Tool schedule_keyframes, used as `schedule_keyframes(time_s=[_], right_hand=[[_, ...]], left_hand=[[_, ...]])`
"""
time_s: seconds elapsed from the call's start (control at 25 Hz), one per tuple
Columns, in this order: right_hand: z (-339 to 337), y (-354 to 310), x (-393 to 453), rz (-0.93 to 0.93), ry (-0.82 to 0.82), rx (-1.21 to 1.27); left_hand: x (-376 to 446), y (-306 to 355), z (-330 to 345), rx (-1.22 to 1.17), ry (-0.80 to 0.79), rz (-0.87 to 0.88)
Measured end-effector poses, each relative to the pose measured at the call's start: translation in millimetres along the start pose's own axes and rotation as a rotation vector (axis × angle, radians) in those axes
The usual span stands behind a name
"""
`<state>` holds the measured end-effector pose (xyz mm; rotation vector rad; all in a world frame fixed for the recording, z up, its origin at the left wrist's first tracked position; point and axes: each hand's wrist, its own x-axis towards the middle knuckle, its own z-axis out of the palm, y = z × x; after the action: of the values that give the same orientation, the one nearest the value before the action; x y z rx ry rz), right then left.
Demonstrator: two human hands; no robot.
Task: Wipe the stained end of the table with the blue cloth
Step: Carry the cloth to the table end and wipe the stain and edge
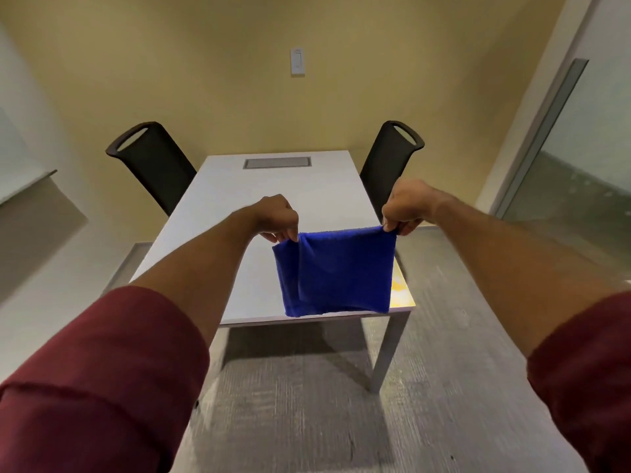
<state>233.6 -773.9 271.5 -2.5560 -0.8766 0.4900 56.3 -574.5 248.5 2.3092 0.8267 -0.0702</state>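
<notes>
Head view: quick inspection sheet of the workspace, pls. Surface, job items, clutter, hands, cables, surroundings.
Surface: white table, yellow stain at near right corner.
Job's things: blue cloth held up, hanging over the near end, partly covering the stain.
Clutter: nothing seen.
Grippers: left hand and right hand each pinch a top corner of the cloth.
Cables: nothing seen; closed grey hatch at far end.
Surroundings: two black chairs, wall switch, glass partition.
</notes>
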Motion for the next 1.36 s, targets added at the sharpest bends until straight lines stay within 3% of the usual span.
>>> schedule_keyframes(time_s=[0.48,0.96,1.36], right_hand=[[21.4,85.3,91.0,0.044,-0.12,-0.032],[36.2,114.8,215.7,0.171,-0.495,-0.104],[104.1,157.6,348.8,0.036,-0.353,-0.155]], left_hand=[[95.2,12.3,81.5,0.019,-0.078,-0.038],[204.7,-0.4,115.2,-0.008,-0.286,-0.154],[326.4,-29.0,166.9,0.032,-0.072,-0.193]])
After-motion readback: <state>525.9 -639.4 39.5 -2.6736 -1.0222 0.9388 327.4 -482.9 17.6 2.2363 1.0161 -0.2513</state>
